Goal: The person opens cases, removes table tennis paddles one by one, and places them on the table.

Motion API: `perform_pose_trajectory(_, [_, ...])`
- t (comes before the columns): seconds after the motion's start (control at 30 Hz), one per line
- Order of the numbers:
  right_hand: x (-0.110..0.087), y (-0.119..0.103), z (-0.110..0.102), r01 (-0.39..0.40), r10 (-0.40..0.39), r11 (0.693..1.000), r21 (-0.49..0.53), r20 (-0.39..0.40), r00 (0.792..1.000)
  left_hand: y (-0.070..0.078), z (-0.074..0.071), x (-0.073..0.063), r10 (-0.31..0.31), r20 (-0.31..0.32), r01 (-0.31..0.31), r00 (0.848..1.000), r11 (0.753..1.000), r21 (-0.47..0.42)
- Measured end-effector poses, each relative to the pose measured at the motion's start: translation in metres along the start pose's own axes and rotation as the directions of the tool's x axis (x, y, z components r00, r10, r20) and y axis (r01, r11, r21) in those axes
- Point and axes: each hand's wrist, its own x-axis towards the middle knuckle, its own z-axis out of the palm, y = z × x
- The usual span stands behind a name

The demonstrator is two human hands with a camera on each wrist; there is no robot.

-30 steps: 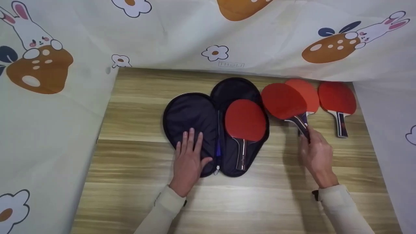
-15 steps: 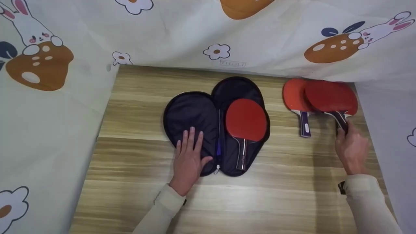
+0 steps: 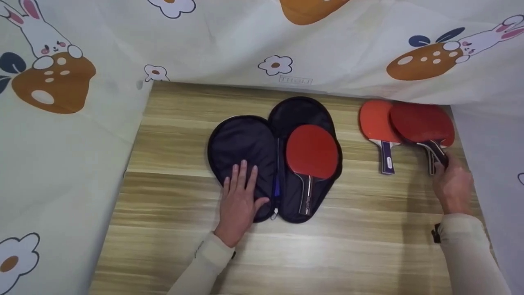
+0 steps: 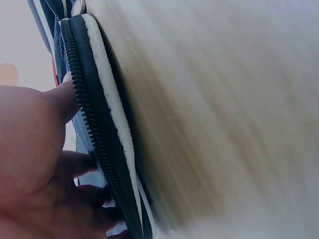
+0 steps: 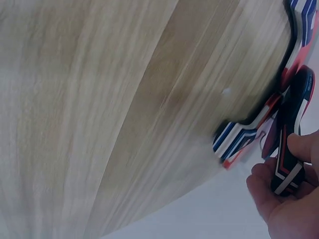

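A dark zippered paddle case (image 3: 241, 139) lies unfolded on the wooden table, and my left hand (image 3: 238, 205) rests on its left half with fingers straight. In the left wrist view the zipper edge (image 4: 82, 94) runs past the fingers. On the case's right half lies a red table tennis paddle (image 3: 312, 151), handle toward me. My right hand (image 3: 455, 184) grips the handle of another red paddle (image 3: 421, 123) at the far right. That paddle overlaps a third paddle, whose handle (image 3: 431, 162) shows beneath it.
An orange-red paddle (image 3: 376, 121) with a purple handle lies just left of the held one, partly overlapped by it. Pale printed cloth (image 3: 229, 45) hangs along the back and both sides of the wooden table (image 3: 163, 196).
My right hand has carried its paddle rightward, from over the orange-red paddle to over the far-right one. The left hand has stayed on the case.
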Motion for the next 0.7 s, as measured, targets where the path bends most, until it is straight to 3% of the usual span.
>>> perform_pose_trajectory(0.27, [0.009, 0.02, 0.007, -0.089, 0.088, 0.996, 0.011, 0.082, 0.993, 0.0, -0.003, -0.001, 0.001, -0.003, -0.001, 1.0, 1.0, -0.009])
perform_pose_trajectory(0.43, [0.009, 0.024, 0.009, -0.072, 0.073, 0.997, -0.014, 0.106, 0.992, -0.001, -0.002, -0.001, 0.002, -0.01, -0.002, 1.0, 1.0, -0.013])
perform_pose_trajectory(0.57, [0.008, 0.018, 0.007, -0.035, 0.038, 0.999, -0.039, 0.09, 0.995, -0.001, -0.001, -0.001, -0.005, 0.008, 0.005, 1.0, 1.0, -0.005])
perform_pose_trajectory(0.7, [0.007, -0.003, 0.004, -0.002, 0.002, 1.0, -0.023, 0.014, 1.0, -0.001, -0.001, -0.001, -0.005, 0.009, 0.005, 1.0, 1.0, -0.013])
